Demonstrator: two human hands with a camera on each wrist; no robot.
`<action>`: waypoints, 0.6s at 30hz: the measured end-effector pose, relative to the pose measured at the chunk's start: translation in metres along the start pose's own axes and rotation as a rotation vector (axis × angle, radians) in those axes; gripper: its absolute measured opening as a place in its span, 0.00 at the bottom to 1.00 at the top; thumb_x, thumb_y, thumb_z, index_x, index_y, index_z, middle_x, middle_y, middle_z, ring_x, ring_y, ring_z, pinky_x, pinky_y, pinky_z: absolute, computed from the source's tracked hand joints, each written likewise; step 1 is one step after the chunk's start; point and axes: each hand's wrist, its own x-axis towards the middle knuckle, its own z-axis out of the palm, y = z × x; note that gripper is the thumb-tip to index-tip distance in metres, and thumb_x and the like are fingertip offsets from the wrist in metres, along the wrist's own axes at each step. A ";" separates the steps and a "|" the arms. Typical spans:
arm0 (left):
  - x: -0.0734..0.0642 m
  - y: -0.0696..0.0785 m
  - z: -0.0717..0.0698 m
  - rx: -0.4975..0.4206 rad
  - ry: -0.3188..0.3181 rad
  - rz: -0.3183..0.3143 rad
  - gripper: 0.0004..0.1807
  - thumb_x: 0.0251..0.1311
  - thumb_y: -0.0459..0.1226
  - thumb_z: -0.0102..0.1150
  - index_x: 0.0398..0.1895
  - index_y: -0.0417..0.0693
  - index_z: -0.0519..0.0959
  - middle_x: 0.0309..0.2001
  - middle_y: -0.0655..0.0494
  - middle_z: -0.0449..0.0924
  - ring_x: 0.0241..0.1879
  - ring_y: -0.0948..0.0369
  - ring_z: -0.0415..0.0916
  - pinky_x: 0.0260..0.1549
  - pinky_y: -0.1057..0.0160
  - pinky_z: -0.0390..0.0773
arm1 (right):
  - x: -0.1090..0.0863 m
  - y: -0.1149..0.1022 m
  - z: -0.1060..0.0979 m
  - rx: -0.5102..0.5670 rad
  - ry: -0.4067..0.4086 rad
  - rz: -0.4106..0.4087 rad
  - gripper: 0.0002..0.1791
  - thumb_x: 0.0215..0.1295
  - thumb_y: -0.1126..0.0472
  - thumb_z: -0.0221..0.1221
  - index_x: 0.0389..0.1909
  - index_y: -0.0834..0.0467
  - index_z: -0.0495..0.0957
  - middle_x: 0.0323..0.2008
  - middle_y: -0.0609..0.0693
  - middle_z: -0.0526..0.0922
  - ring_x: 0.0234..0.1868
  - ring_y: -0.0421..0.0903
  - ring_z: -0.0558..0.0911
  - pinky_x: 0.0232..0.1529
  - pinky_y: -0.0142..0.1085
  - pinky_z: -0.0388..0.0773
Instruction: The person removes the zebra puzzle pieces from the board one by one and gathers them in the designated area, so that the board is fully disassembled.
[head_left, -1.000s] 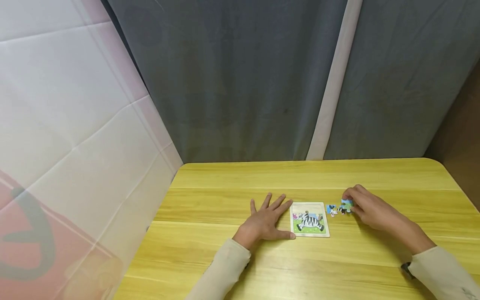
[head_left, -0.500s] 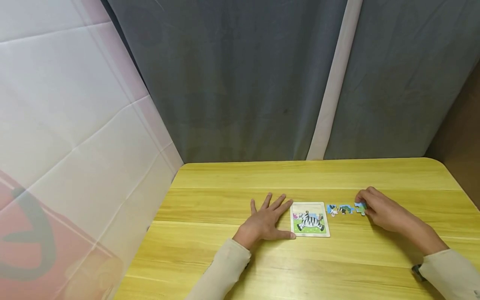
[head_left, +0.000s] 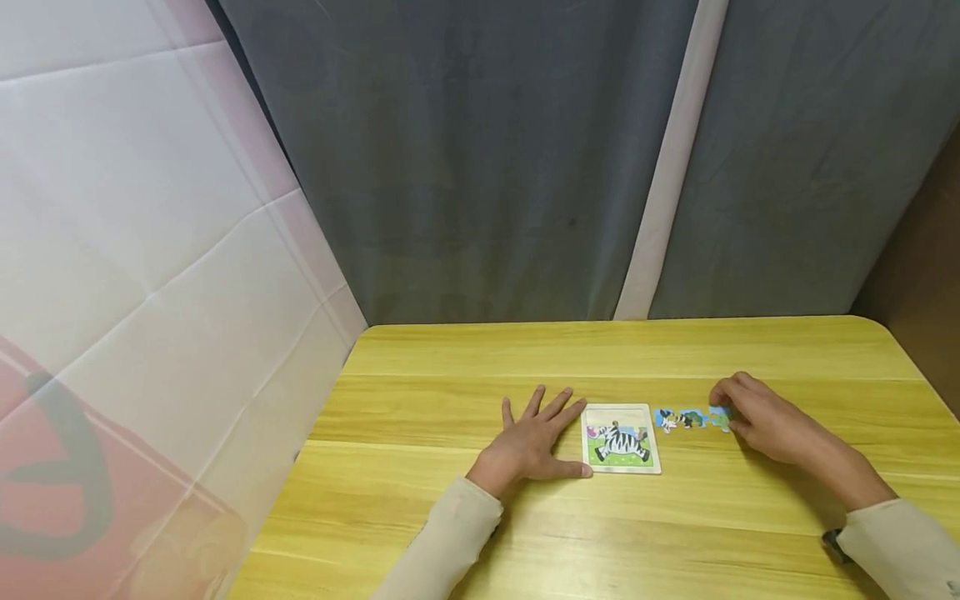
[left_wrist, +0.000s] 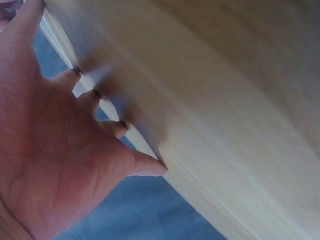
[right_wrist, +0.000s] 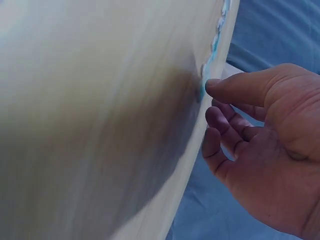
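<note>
My left hand (head_left: pixel 531 446) lies with fingers spread on the table, its thumb and a fingertip at the left edge of a square puzzle tray (head_left: pixel 657 468). Inside the tray is a zebra picture (head_left: pixel 621 443) on green, with a bare wood strip above it. In the left wrist view the fingertips (left_wrist: pixel 159 168) press on the wood. My right hand (head_left: pixel 761 418) pinches a blue-and-green puzzle piece (head_left: pixel 721 418) at its right side, down at the tabletop. Left of it, in a row, lie a piece with tree and black-and-white shapes (head_left: pixel 692 418) and another black-and-white piece (head_left: pixel 664 420).
The yellow wood-grain table (head_left: pixel 450 358) spreads around the tray. Behind it hangs a grey curtain (head_left: pixel 480 167) with a pale strip. A white printed fabric wall (head_left: pixel 150 208) stands on the left, and a brown panel (head_left: pixel 915 275) on the right.
My right hand has carried the blue-and-green piece rightward from over the middle piece to the right end of the row, uncovering that middle piece. My left hand has stayed in place.
</note>
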 end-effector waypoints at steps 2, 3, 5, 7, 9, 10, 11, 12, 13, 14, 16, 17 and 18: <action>0.000 0.000 0.000 0.002 -0.001 0.000 0.58 0.57 0.75 0.62 0.86 0.80 0.44 0.88 0.71 0.37 0.88 0.48 0.32 0.74 0.19 0.36 | 0.002 -0.005 -0.002 0.004 -0.001 0.006 0.17 0.63 0.75 0.68 0.49 0.58 0.80 0.47 0.52 0.78 0.50 0.52 0.81 0.51 0.51 0.82; 0.000 0.000 0.000 0.002 -0.002 0.000 0.58 0.57 0.75 0.62 0.86 0.80 0.44 0.88 0.71 0.37 0.88 0.48 0.32 0.74 0.19 0.36 | 0.004 -0.009 -0.002 0.010 0.001 0.013 0.17 0.64 0.75 0.68 0.50 0.58 0.80 0.47 0.53 0.78 0.50 0.53 0.81 0.51 0.52 0.82; 0.000 0.000 -0.001 0.003 -0.003 -0.002 0.58 0.57 0.75 0.62 0.86 0.80 0.44 0.88 0.71 0.37 0.88 0.48 0.32 0.74 0.19 0.36 | 0.007 -0.016 -0.001 0.022 0.008 0.032 0.15 0.66 0.73 0.66 0.51 0.59 0.80 0.48 0.54 0.79 0.51 0.54 0.82 0.52 0.53 0.82; 0.000 0.000 -0.001 0.002 -0.004 -0.002 0.58 0.56 0.75 0.62 0.86 0.80 0.44 0.88 0.71 0.37 0.88 0.48 0.32 0.74 0.19 0.36 | 0.011 -0.023 0.002 0.030 0.018 0.047 0.15 0.68 0.70 0.65 0.54 0.61 0.79 0.49 0.55 0.80 0.50 0.54 0.82 0.51 0.54 0.82; 0.000 0.000 -0.001 -0.002 -0.004 -0.004 0.59 0.56 0.75 0.63 0.86 0.80 0.44 0.88 0.71 0.37 0.88 0.48 0.32 0.74 0.19 0.36 | 0.014 -0.030 0.006 0.037 0.031 0.059 0.15 0.70 0.67 0.65 0.55 0.61 0.79 0.50 0.55 0.80 0.51 0.55 0.83 0.52 0.54 0.82; 0.000 0.000 -0.001 -0.003 -0.004 -0.005 0.58 0.56 0.75 0.63 0.86 0.80 0.44 0.88 0.71 0.37 0.88 0.48 0.32 0.74 0.19 0.36 | 0.016 -0.034 0.008 0.039 0.032 0.062 0.16 0.71 0.65 0.66 0.56 0.62 0.79 0.50 0.56 0.80 0.51 0.55 0.83 0.52 0.54 0.82; 0.000 -0.001 -0.001 -0.005 -0.004 -0.005 0.58 0.56 0.75 0.63 0.86 0.80 0.44 0.88 0.71 0.37 0.88 0.49 0.32 0.75 0.19 0.36 | 0.017 -0.037 0.010 0.040 0.033 0.059 0.17 0.71 0.64 0.66 0.57 0.62 0.79 0.51 0.56 0.81 0.51 0.55 0.83 0.52 0.54 0.83; 0.000 -0.001 -0.001 -0.005 -0.004 -0.006 0.58 0.56 0.75 0.63 0.86 0.80 0.44 0.88 0.71 0.38 0.88 0.49 0.32 0.75 0.19 0.36 | 0.019 -0.040 0.012 0.042 0.031 0.056 0.17 0.70 0.63 0.67 0.57 0.62 0.79 0.51 0.56 0.81 0.52 0.55 0.83 0.52 0.55 0.83; 0.000 -0.001 -0.001 -0.006 -0.004 -0.007 0.58 0.56 0.75 0.63 0.86 0.80 0.44 0.88 0.72 0.38 0.88 0.49 0.32 0.75 0.19 0.36 | 0.021 -0.044 0.014 0.045 0.029 0.057 0.18 0.70 0.62 0.67 0.58 0.62 0.79 0.51 0.56 0.81 0.52 0.55 0.84 0.53 0.55 0.83; 0.001 -0.001 -0.001 -0.006 -0.004 -0.007 0.58 0.56 0.75 0.63 0.86 0.80 0.44 0.88 0.72 0.37 0.88 0.49 0.32 0.75 0.19 0.36 | 0.022 -0.047 0.016 0.048 0.027 0.056 0.18 0.70 0.61 0.68 0.58 0.62 0.80 0.51 0.56 0.81 0.53 0.56 0.84 0.53 0.55 0.83; 0.001 -0.001 -0.001 -0.005 -0.002 -0.007 0.58 0.56 0.75 0.63 0.86 0.80 0.45 0.88 0.71 0.38 0.88 0.48 0.32 0.75 0.19 0.36 | 0.026 -0.054 0.019 0.056 0.024 0.055 0.19 0.70 0.60 0.69 0.57 0.63 0.80 0.51 0.56 0.82 0.53 0.55 0.84 0.53 0.55 0.83; 0.001 -0.001 -0.001 -0.003 -0.002 -0.006 0.58 0.56 0.75 0.63 0.86 0.80 0.45 0.88 0.71 0.38 0.88 0.48 0.32 0.75 0.19 0.36 | 0.028 -0.057 0.021 0.060 0.023 0.054 0.20 0.69 0.59 0.69 0.57 0.63 0.80 0.51 0.56 0.82 0.53 0.55 0.84 0.53 0.54 0.83; 0.001 -0.001 -0.001 -0.004 -0.002 -0.006 0.58 0.56 0.75 0.63 0.86 0.80 0.45 0.88 0.71 0.38 0.88 0.48 0.32 0.75 0.19 0.36 | 0.029 -0.060 0.022 0.066 0.022 0.055 0.20 0.69 0.59 0.70 0.57 0.63 0.81 0.51 0.55 0.82 0.52 0.54 0.84 0.53 0.53 0.83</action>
